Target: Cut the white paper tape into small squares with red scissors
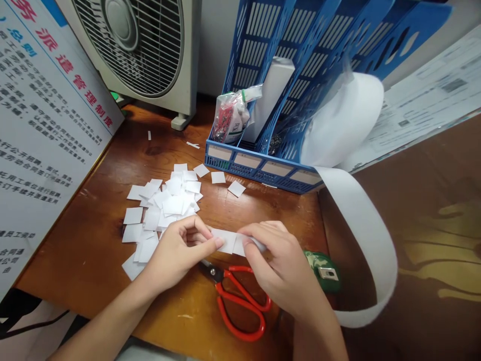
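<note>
A short length of white strip (227, 241) spans my two hands, with an edge line showing partway along it. My left hand (183, 244) pinches its left end between thumb and fingers. On the right end, my right hand (280, 265) grips it with thumb and forefinger. Red-handled scissors (246, 306) lie on the table just below, blades partly under my left hand. Many cut white squares (165, 200) are heaped beyond my left hand. A white band (376, 235) loops down from a white roll (343, 118) and passes behind my right forearm, where its end is hidden.
A blue file rack (263, 173) at the back holds the roll, a bag of red items (229, 120) and a white box (272, 95). A fan (131, 45) stands back left, beside a printed board (48, 125). A green tape measure (325, 273) sits right.
</note>
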Available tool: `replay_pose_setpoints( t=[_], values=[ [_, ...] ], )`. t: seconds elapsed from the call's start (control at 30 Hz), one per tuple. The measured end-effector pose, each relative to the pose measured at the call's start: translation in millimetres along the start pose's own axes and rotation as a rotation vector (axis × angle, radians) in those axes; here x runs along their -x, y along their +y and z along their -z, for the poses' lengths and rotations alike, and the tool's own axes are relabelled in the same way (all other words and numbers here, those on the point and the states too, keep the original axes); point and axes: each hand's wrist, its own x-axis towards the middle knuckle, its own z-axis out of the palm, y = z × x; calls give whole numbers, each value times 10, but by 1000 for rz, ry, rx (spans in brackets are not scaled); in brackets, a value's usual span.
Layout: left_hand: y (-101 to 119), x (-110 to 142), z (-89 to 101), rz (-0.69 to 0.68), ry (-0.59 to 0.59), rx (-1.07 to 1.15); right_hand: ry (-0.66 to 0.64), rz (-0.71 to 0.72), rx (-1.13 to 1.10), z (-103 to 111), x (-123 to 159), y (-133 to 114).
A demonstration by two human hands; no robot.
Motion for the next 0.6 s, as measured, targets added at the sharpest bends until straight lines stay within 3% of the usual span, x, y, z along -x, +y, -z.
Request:
replay_pose_setpoints(
  t=[0.6],
  values=[
    [40, -30, 6, 18, 47, -28, 55, 69, 60, -17, -71, -39]
  ],
)
